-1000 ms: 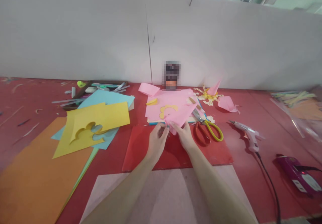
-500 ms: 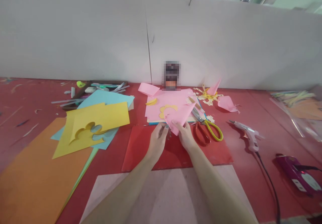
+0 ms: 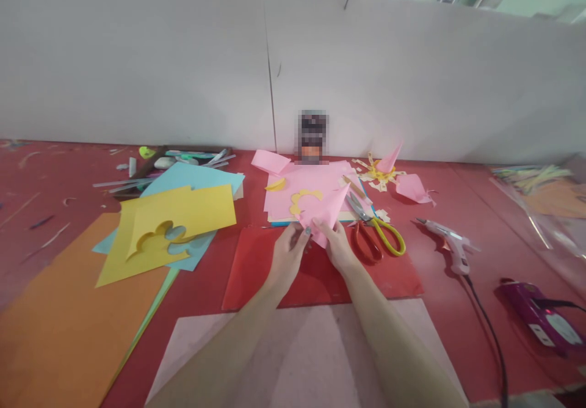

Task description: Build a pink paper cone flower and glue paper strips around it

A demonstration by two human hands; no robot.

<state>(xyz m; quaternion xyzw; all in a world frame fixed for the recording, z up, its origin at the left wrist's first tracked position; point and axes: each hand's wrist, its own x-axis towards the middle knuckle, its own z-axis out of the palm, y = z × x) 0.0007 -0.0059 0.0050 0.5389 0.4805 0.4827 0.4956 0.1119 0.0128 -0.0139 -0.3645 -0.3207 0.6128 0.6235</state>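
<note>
A small pink paper piece (image 3: pixel 326 212) is pinched between both my hands above a red sheet (image 3: pixel 394 273). My left hand (image 3: pixel 287 256) grips its lower left edge with closed fingers. My right hand (image 3: pixel 337 246) grips its lower right edge, fingers closed too. The paper's point tilts up and to the right. Just behind it lies a larger pink sheet (image 3: pixel 315 182) carrying a yellow cut-out shape (image 3: pixel 304 198).
Scissors with red and yellow handles (image 3: pixel 375 237) lie right of my hands. A glue gun (image 3: pixel 451 242) with its cord and a purple box (image 3: pixel 540 316) are farther right. Yellow paper (image 3: pixel 183 218), blue and orange sheets (image 3: pixel 55 322) are on the left, pens behind.
The pink paper has been folded or rolled narrower between my fingers, its point now standing more upright. Both hands stayed in nearly the same place.
</note>
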